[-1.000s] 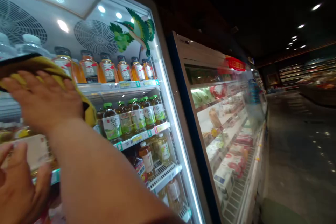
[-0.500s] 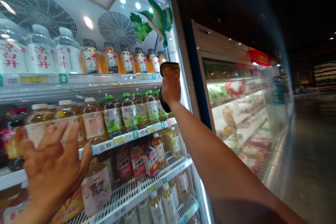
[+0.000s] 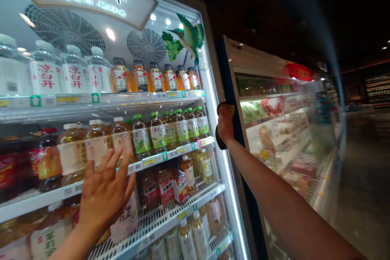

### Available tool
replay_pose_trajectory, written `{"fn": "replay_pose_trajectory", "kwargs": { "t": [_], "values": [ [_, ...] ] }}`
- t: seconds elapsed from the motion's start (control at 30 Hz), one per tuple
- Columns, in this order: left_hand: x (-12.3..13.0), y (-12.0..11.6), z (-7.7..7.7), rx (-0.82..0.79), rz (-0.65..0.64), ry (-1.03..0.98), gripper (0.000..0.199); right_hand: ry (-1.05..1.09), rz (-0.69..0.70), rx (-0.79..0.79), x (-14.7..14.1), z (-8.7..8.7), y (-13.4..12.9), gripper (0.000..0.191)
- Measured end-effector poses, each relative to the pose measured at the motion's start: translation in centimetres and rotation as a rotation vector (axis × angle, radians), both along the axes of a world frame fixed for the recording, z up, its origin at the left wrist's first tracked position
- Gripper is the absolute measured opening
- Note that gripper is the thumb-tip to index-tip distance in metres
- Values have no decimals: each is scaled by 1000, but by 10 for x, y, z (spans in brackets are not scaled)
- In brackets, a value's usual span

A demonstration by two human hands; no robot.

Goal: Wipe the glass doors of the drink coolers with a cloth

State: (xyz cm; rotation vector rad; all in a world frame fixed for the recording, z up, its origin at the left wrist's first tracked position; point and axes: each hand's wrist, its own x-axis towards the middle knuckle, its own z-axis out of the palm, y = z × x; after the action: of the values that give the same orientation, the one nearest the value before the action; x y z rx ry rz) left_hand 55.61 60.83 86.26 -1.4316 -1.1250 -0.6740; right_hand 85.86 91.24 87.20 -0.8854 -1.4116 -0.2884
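A tall lit drinks fridge with a glass door [image 3: 138,107] fills the left and middle of the view. My left hand [image 3: 105,189] lies spread over the glass in front of the middle shelves, its fingers apart and nothing in it. Out at the right door frame, my right hand [image 3: 226,124] presses a dark cloth [image 3: 221,142] with a yellowish part against the frame. The cloth shows above the fingers and along the hand's left side; the rest is hidden under the palm. A kingfisher sticker [image 3: 190,34] decorates the upper right of the glass.
Behind the glass stand clear water bottles [image 3: 74,71], orange drink bottles [image 3: 141,77] and green-capped tea bottles [image 3: 158,130]. To the right, past a dark blue side panel [image 3: 230,75], is an open chilled case [image 3: 283,158] with packaged food. A dark floor [image 3: 362,195] runs beyond it.
My right hand has moved right and down with the cloth, from the glass onto the door frame. My left hand appears further right, still spread. The view has shifted slightly.
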Motion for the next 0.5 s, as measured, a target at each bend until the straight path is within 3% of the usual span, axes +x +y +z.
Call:
{"fn": "replay_pose_trajectory", "kwargs": {
  "t": [0.07,0.13,0.2,0.3,0.37,0.43,0.5],
  "values": [
    [-1,4,3,9,16,39,80,-1,5,-5,3,41,10,54],
    [-1,7,6,3,16,68,79,3,9,5,4,60,14,54],
    [-2,9,7,-22,0,61,80,-3,14,25,3,50,12,55],
    [-6,12,8,-34,-26,31,79,-18,21,37,1,5,5,55],
    [-10,13,7,-24,-31,31,78,-18,21,29,2,-14,3,56],
    [-14,15,5,-15,-27,44,77,-7,18,23,3,-8,4,55],
    [-17,16,3,-7,-14,68,77,13,5,15,0,20,5,54]
  ]
}}
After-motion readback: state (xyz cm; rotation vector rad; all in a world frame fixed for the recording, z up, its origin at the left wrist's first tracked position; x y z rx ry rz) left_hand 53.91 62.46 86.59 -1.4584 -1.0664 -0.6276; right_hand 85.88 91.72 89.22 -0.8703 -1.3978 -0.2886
